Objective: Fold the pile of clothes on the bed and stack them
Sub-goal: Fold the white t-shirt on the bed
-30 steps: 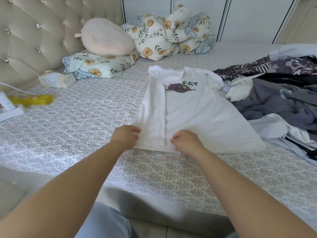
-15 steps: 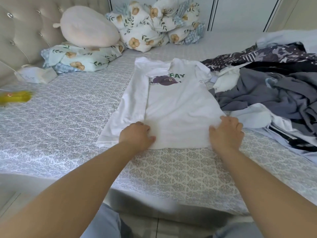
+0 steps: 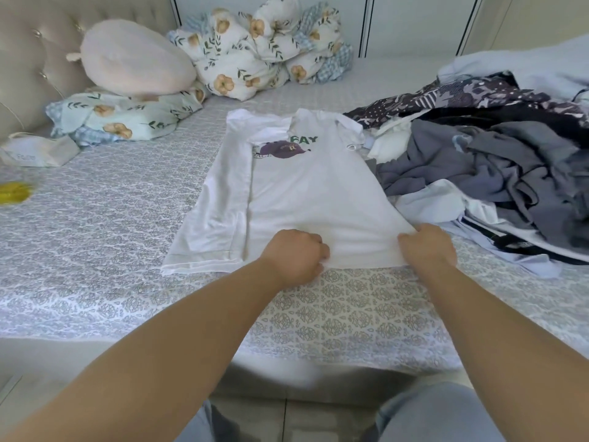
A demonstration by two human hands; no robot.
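Observation:
A white T-shirt [image 3: 306, 193] with a purple cap print and green letters lies flat on the patterned bed cover [image 3: 127, 218], its left side folded inward. My left hand [image 3: 298, 252] grips the hem near its middle, fingers curled into the cloth. My right hand [image 3: 427, 245] pinches the hem's right corner, which is lifted slightly off the bed. A pile of unfolded clothes [image 3: 497, 173], grey, dark patterned and white, lies just right of the shirt and touches its right edge.
A pink round cushion [image 3: 134, 59] rests on a floral pillow [image 3: 121, 118] at the back left, by the tufted headboard. A bundled floral quilt [image 3: 264, 49] sits at the back. A tissue pack [image 3: 35, 151] and a yellow object [image 3: 14, 191] lie far left.
My right hand moved from the hem's middle out to its right corner and now pinches it. My left hand shifted right along the hem and curled into the cloth.

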